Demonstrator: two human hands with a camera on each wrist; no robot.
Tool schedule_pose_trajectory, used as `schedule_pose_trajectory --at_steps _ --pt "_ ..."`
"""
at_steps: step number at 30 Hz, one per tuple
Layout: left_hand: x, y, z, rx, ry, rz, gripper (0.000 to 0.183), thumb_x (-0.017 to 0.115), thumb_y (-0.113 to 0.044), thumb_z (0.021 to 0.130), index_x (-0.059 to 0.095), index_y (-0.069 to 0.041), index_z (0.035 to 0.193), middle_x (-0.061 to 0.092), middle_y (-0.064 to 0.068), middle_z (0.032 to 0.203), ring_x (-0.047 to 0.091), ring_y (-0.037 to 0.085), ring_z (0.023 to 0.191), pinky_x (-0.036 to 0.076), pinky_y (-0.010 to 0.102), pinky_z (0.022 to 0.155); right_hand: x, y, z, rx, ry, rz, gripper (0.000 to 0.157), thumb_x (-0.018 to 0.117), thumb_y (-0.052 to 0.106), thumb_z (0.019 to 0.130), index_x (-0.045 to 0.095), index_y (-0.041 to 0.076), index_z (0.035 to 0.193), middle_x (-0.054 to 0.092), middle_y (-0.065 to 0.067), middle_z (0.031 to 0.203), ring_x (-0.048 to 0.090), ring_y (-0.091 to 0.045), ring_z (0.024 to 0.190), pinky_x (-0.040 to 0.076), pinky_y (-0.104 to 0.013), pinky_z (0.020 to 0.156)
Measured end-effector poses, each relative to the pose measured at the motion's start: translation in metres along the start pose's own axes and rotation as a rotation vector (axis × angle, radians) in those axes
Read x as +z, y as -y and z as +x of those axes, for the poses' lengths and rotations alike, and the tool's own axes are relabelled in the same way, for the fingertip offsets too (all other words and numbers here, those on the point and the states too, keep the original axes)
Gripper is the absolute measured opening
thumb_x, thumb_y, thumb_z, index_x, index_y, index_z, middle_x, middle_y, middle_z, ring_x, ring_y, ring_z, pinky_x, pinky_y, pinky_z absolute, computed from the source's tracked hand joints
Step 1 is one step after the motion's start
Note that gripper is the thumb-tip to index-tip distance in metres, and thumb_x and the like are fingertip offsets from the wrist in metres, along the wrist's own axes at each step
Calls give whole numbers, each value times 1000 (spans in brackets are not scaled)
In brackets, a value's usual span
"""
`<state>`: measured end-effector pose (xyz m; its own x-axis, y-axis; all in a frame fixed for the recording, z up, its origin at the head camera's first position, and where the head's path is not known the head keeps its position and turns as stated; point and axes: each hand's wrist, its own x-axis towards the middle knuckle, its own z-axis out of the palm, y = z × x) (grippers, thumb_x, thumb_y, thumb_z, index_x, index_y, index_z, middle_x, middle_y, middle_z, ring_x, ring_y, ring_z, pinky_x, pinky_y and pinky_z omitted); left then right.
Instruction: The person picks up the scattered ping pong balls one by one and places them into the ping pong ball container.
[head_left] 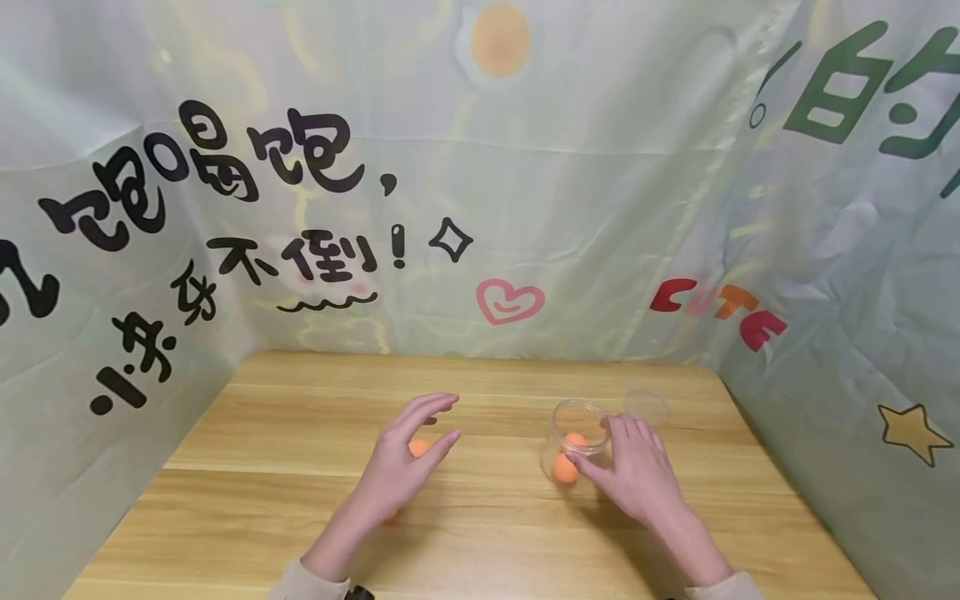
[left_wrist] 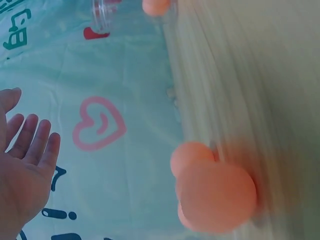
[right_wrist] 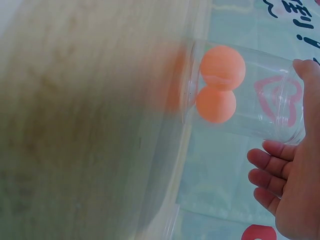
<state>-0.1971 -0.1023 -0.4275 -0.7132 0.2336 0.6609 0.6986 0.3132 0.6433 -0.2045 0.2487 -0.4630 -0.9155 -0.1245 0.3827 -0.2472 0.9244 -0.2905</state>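
L hand (head_left: 396, 462) hangs wide & empty, loose orange balls (head_left: 418, 448) close below it. To its R, upright clear jar (right_wrist: 252, 107), long axis vert., 2 balls (right_wrist: 222, 68) inside, R hand (head_left: 641, 473) gripping near its top.

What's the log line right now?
left hand: empty, near loose balls; right hand: grips clear jar; inside: two orange balls; lid: off

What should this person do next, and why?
Probably lower the left hand to pick up one loose orange ball: that hand holds nothing and is near the balls, while the right hand holds the open jar with two balls inside.
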Motion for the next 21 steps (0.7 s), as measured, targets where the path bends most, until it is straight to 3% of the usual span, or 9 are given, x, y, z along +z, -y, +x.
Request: schedule_pose_trajectory --at_steps 14,21 --pt "-30 14 -24 -16 47 92 49 78 -7 93 64 -16 140 65 0 139 61 22 126 58 37 95 -1 0 1 1 7 0 78 69 69 89 59 0 124 62 -18 117 55 -43 119 43 -63 103" --pt "-39 22 -37 -49 90 163 52 80 -5 91 64 -17 139 64 1 139 62 23 127 54 29 104 -1 0 1 3 14 0 78 69 69 90 58 -1 124 62 -19 119 54 -44 120 43 -63 103"
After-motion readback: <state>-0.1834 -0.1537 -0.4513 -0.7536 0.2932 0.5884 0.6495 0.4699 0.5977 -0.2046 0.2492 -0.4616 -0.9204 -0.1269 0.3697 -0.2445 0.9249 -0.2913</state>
